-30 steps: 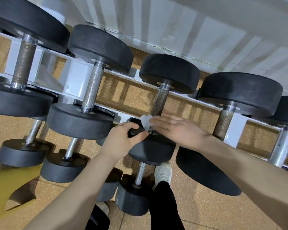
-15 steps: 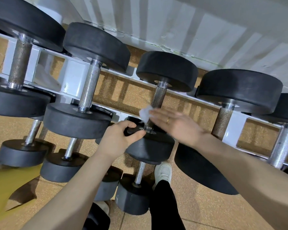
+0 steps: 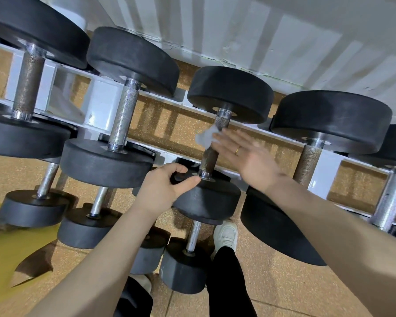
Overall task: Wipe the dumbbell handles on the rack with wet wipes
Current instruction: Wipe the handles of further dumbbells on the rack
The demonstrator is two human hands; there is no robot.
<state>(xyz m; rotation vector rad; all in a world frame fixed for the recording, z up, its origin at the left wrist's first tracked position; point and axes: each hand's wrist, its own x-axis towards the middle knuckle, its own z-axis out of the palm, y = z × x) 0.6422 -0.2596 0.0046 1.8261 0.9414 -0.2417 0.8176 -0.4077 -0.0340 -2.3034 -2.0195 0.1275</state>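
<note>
**Ana:** Up on the top tier of the white steel rack [image 3: 101, 104], we're at the third dumbbell along, the one with black rubber disc ends and a knurled metal handle [image 3: 212, 154]. What's the right hand doing?

**Ben:** The right hand [image 3: 245, 154] is laid flat, fingers straight and together, pressing a small crumpled white wet wipe [image 3: 205, 137] against the upper part of that handle. No pinch there, just the fingertips pushing the wipe onto the bar.

**Ana:** And the left?

**Ben:** The left hand [image 3: 165, 188] has its fingers curled over the rim of the near rubber end [image 3: 206, 200], thumb on top next to the chrome collar. I'd call that a steadying grip.

**Ana:** Sensible?

**Ben:** I think so. A dumbbell like this looks heavy and rigid, and being round it could roll in its cradle. The rubber end should give plenty of friction, so that's the place to hold or turn it. The wipe is the opposite: light, limp, damp, and likely to snag or bunch on that rough knurling.

**Ana:** So flat pressure only covers one face?

**Ben:** That's my guess. To reach the far side, wrap the wipe round the bar, or rotate the dumbbell by its end.

**Ana:** Neighbours?

**Ben:** Larger dumbbells [image 3: 124, 110] sit either side on the same rail, smaller ones on the tier below, above a speckled tan floor [image 3: 272, 282].
</note>
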